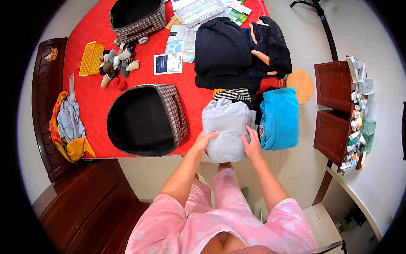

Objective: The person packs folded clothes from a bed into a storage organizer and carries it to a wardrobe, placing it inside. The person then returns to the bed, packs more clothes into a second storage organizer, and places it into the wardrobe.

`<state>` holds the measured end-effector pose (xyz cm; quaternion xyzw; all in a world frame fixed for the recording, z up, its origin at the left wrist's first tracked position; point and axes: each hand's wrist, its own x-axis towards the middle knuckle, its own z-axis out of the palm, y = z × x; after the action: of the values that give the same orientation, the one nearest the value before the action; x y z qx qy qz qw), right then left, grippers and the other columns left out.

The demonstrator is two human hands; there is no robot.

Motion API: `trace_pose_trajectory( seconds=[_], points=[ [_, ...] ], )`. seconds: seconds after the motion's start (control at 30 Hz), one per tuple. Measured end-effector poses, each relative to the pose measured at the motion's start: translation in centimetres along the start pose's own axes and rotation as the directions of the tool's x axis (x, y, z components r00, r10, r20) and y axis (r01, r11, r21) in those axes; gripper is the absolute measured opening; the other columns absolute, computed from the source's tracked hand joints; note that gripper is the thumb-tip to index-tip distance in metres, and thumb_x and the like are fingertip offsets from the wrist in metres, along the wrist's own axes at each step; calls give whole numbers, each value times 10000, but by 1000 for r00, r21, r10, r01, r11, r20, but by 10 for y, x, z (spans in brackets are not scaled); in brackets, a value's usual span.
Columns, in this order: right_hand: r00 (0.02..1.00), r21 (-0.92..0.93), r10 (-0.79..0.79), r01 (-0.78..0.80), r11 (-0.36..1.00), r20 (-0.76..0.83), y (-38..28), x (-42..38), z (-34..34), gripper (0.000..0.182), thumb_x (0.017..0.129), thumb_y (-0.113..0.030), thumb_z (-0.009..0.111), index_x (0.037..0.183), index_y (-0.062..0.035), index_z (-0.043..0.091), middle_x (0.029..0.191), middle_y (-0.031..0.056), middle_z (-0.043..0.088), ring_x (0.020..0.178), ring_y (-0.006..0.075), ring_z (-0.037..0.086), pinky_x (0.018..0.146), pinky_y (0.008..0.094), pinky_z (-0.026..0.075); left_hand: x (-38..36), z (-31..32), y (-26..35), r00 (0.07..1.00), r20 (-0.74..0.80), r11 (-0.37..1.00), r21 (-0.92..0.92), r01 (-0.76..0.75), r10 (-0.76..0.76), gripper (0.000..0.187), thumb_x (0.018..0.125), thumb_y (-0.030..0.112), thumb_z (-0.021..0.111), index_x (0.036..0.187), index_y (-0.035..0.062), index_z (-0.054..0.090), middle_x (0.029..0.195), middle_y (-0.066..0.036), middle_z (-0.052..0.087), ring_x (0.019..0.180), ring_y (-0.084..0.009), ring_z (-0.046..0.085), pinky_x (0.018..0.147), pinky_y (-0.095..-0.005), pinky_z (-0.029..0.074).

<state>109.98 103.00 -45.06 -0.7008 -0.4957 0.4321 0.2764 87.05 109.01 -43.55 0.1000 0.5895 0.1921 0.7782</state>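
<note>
A folded light grey garment (226,129) lies at the front edge of the red-covered surface, partly over other folded clothes. My left hand (206,140) grips its left side, thumb on top and fingers mostly hidden beneath. On its right side rests my right hand (252,144), fingers along the edge and thumb on the cloth. Just right of that hand is a folded blue garment (280,120). Behind the grey one shows a black-and-white striped cloth (232,94). To the left stands a black-lined houndstooth fabric bin (179,114), its inside dark.
Dark folded clothes (222,51) are stacked at the back. A yellow basket (91,59) stands by rolled socks (116,61). Another fabric bin (139,29) and a white basket (201,12) sit farther off. Crumpled clothes (69,122) lie at left; a wooden stool (300,86) stands right.
</note>
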Motion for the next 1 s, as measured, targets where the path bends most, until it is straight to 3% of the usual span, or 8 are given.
trace_pose_trajectory(
  seconds=[0.17, 0.3, 0.53, 0.63, 0.73, 0.83, 0.93, 1.0],
  points=[
    [984, -72, -67, 56, 996, -164, 13, 5, 24, 683, 777, -281, 706, 1325, -18, 395, 1278, 212, 443, 1204, 360, 413, 1013, 414, 341, -3, -48, -22, 987, -160, 999, -8, 32, -33, 616, 742, 247, 720, 1265, 29, 478, 1165, -125, 594, 1044, -261, 566, 899, -410, 434],
    [977, 100, 203, -196, 975, -63, 47, 21, 42, 853, 739, -414, 722, 1361, 20, 331, 1338, 254, 381, 1244, 381, 369, 1046, 427, 299, 5, -54, -35, 982, -187, 999, 47, 12, -3, 683, 733, 273, 724, 1308, 45, 434, 1215, -126, 563, 1113, -276, 527, 901, -439, 431],
    [927, 80, 365, -372, 925, 88, 37, 28, 42, 994, 668, -497, 753, 1369, 44, 301, 1341, 290, 355, 1259, 375, 353, 1049, 424, 296, 0, -50, -28, 984, -161, 992, 90, 89, -74, 783, 737, 384, 688, 1362, 54, 352, 1277, -139, 516, 1165, -297, 491, 925, -463, 410],
    [918, 32, 394, -393, 919, -46, 23, 14, 49, 1024, 654, -507, 764, 1357, 72, 296, 1333, 312, 348, 1259, 382, 350, 1049, 415, 299, 11, -62, -36, 981, -163, 995, -5, 102, -102, 770, 747, 407, 664, 1358, 49, 363, 1285, -153, 512, 1166, -303, 491, 950, -460, 392],
    [851, 341, 518, -514, 787, 86, 22, 6, 58, 1033, 653, -508, 766, 1342, 99, 294, 1314, 310, 381, 1242, 384, 376, 1041, 401, 315, 12, -67, -35, 964, -154, 968, -158, 192, -217, 693, 773, 414, 616, 1313, 23, 426, 1255, -156, 538, 1128, -305, 520, 968, -426, 398],
    [791, 70, 576, -599, 798, 208, 33, 8, 61, 947, 693, -492, 752, 1336, 68, 339, 1324, 228, 426, 1205, 290, 441, 997, 355, 356, 11, -68, -35, 959, -110, 954, -179, 241, -263, 713, 772, 448, 592, 1326, 33, 421, 1272, -166, 526, 1135, -309, 515, 977, -422, 388],
    [796, 268, 519, -598, 755, 312, 36, 14, 59, 1011, 657, -522, 761, 1311, 119, 331, 1310, 291, 422, 1212, 355, 436, 1017, 386, 345, 3, -61, -31, 949, -162, 952, -189, 240, -271, 728, 773, 465, 589, 1333, 34, 416, 1274, -167, 525, 1145, -312, 508, 976, -423, 388],
    [772, 284, 580, -636, 718, 262, 24, 11, 57, 886, 705, -460, 752, 1311, 64, 374, 1282, 204, 483, 1160, 278, 484, 981, 357, 377, -4, -53, -26, 943, -200, 956, -177, 234, -268, 732, 776, 477, 593, 1332, 33, 419, 1275, -164, 525, 1148, -311, 506, 977, -420, 387]
  ],
)
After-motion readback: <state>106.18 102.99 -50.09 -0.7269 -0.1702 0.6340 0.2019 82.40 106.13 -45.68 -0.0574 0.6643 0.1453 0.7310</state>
